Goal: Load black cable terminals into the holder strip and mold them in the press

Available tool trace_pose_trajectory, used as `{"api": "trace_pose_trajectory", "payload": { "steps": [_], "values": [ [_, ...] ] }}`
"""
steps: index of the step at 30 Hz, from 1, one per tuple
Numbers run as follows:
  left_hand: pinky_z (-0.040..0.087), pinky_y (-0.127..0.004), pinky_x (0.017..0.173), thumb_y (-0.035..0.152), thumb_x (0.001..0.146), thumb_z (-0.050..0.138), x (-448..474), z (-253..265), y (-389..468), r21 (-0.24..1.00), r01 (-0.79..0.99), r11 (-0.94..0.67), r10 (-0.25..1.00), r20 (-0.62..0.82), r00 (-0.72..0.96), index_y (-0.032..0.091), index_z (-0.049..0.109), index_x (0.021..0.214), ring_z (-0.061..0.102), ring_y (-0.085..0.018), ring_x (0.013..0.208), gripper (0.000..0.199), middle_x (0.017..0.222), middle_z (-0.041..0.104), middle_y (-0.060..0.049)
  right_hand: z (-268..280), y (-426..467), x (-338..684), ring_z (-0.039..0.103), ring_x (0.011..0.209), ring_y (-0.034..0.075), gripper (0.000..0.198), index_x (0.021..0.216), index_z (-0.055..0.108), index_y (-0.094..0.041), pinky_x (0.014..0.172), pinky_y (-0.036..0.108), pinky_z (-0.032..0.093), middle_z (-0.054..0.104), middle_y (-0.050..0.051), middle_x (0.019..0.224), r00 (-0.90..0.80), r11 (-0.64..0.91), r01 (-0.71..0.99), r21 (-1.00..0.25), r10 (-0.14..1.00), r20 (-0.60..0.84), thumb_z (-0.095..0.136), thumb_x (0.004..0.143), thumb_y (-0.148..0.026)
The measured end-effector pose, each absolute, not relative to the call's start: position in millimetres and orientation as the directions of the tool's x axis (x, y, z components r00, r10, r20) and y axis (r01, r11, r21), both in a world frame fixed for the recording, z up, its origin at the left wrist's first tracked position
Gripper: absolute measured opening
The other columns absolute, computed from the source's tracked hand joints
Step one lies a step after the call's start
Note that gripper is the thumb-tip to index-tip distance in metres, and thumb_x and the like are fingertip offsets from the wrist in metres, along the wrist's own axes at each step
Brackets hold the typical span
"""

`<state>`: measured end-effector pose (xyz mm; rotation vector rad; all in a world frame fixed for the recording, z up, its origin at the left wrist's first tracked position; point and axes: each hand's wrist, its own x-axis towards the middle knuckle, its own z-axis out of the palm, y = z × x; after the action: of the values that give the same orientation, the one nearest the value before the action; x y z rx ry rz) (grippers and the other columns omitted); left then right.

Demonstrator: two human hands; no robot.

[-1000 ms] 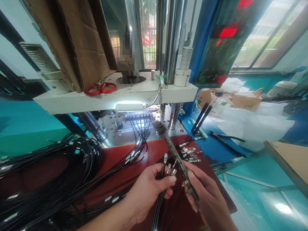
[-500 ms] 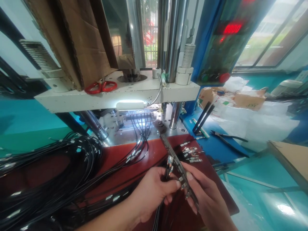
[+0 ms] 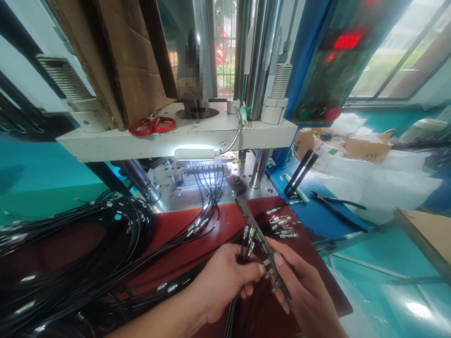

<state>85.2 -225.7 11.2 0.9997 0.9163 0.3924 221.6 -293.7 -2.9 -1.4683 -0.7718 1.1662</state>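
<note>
My left hand (image 3: 229, 274) is closed around a few black cables whose metal terminals (image 3: 251, 239) stick up above the fingers. Its thumb presses by the edge of a dark slotted metal bar (image 3: 259, 237). Gripping the lower end of that bar from the right is my right hand (image 3: 299, 277). Small metal terminals (image 3: 273, 277) sit along the bar's lower part, between both hands. The bar slants up and away over the red-brown board (image 3: 232, 220). More cable ends with terminals (image 3: 282, 225) lie on the board just right of the bar.
Ahead stands a press with a white plate (image 3: 148, 148), a lit lamp (image 3: 196, 153) and red-handled scissors (image 3: 151, 126) on top. Cables run into a fixture (image 3: 204, 173) beneath. Coiled black cables (image 3: 134, 225) lie left; pliers (image 3: 338, 206) rest on a blue surface at right.
The view has shifted slightly, so the scene sits a little further right. The terminals above my left hand have spread apart a bit. Both hands keep their holds.
</note>
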Motion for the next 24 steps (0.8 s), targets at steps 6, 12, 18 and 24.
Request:
{"api": "trace_pose_trajectory", "payload": {
  "steps": [6, 12, 18, 24],
  "values": [
    [0.03, -0.021, 0.044, 0.022, 0.07, 0.067, 87.0, 9.5, -225.1, 0.848, 0.105, 0.52, 0.667, -0.48, 0.571, 0.013, 0.056, 0.074, 0.042, -0.005, 0.046, 0.014, 0.062, 0.052, 0.003, -6.9, -295.0, 217.8, 0.04, 0.041, 0.004, 0.05, 0.121, 0.062, -0.024, 0.033, 0.017, 0.034, 0.062, 0.005, 0.089, 0.374, -0.217, -0.092, -0.972, 0.897, -0.236, 0.058, 0.081, -0.054],
    [0.032, -0.021, 0.044, 0.021, 0.069, 0.068, 85.7, 11.4, -226.7, 0.838, 0.06, 0.542, 0.667, -0.472, 0.577, 0.011, 0.059, 0.076, 0.044, -0.006, 0.045, 0.015, 0.061, 0.054, 0.002, -5.5, -295.1, 216.3, 0.041, 0.04, 0.004, 0.047, 0.118, 0.064, -0.023, 0.033, 0.018, 0.034, 0.063, 0.007, 0.096, 0.371, -0.168, -0.041, -0.985, 0.913, -0.171, 0.058, 0.081, -0.053],
    [0.045, -0.026, 0.062, 0.024, 0.073, 0.071, 73.0, 18.5, -218.1, 0.844, -0.056, 0.533, 0.706, -0.407, 0.58, 0.008, 0.062, 0.092, 0.055, -0.011, 0.06, 0.027, 0.068, 0.061, -0.003, -1.4, -298.3, 230.1, 0.04, 0.037, 0.008, 0.061, 0.126, 0.057, -0.019, 0.031, 0.017, 0.03, 0.052, -0.003, 0.051, 0.336, -0.238, -0.176, -0.955, 0.898, -0.286, 0.061, 0.078, -0.057],
    [0.044, -0.023, 0.061, 0.025, 0.082, 0.061, 68.0, 19.8, -215.9, 0.825, -0.1, 0.557, 0.686, -0.388, 0.615, 0.011, 0.06, 0.095, 0.057, -0.01, 0.065, 0.019, 0.084, 0.063, -0.006, -4.6, -298.1, 233.5, 0.038, 0.035, 0.007, 0.061, 0.125, 0.058, -0.017, 0.03, 0.017, 0.029, 0.052, -0.003, 0.05, 0.329, -0.217, -0.171, -0.961, 0.907, -0.264, 0.06, 0.079, -0.057]
  ]
}}
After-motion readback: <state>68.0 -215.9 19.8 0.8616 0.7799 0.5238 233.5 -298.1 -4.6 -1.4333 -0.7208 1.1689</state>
